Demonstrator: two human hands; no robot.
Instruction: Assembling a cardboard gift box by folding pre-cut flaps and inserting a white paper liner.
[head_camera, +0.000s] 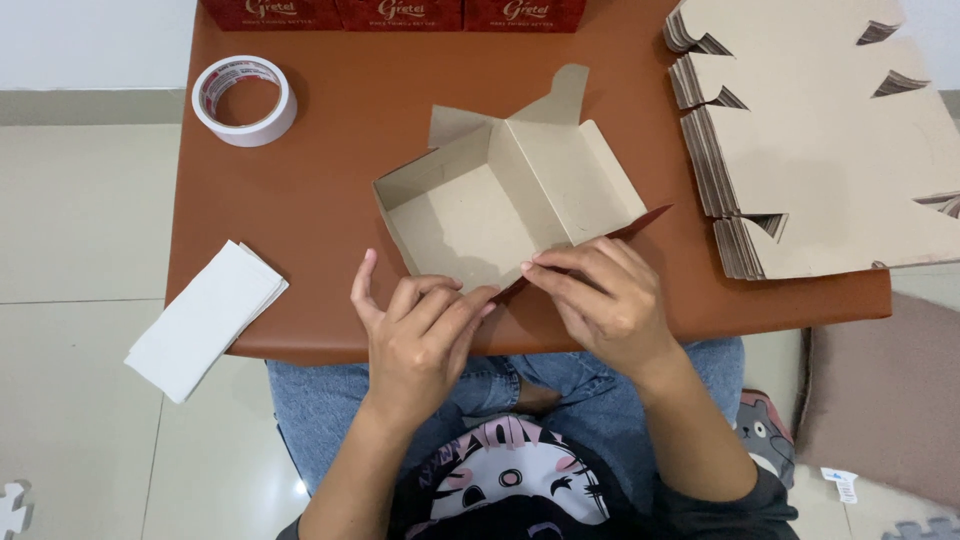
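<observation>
Item: half-folded cardboard box (505, 205), grey-brown inside, red outside, lying near the front edge of the brown tabletop (330, 200), directly before the seated person.

Hands: left hand (420, 335) partly closed, fingers curled, fingertips pressing on the box's near wall; thumb held out to the side, free. Right hand (605, 295) flattened over the near right corner, fingers pinching down a red flap (640, 222) that sticks out to the right. Neither hand lifts the box; both press on it.

Surroundings: roll of white tape (245, 100) at far left; stack of white paper sheets (205, 318) overhanging the left front corner; pile of flat unfolded box blanks (830, 150) at right; row of red cartons (395, 14) along the far edge.

Risks, as judged: the near wall looks held by finger pressure alone, so it may spring open if either hand eases off. A crooked crease at the right corner could leave the flap misaligned. The overhanging paper sheets could slide to the floor if the tabletop is jolted.

Not legible: the near wall's seam and any locking tab are covered by the fingers. The red cartons and the blank pile are cut off by the frame edges. How the right flap joins the box is hidden.
</observation>
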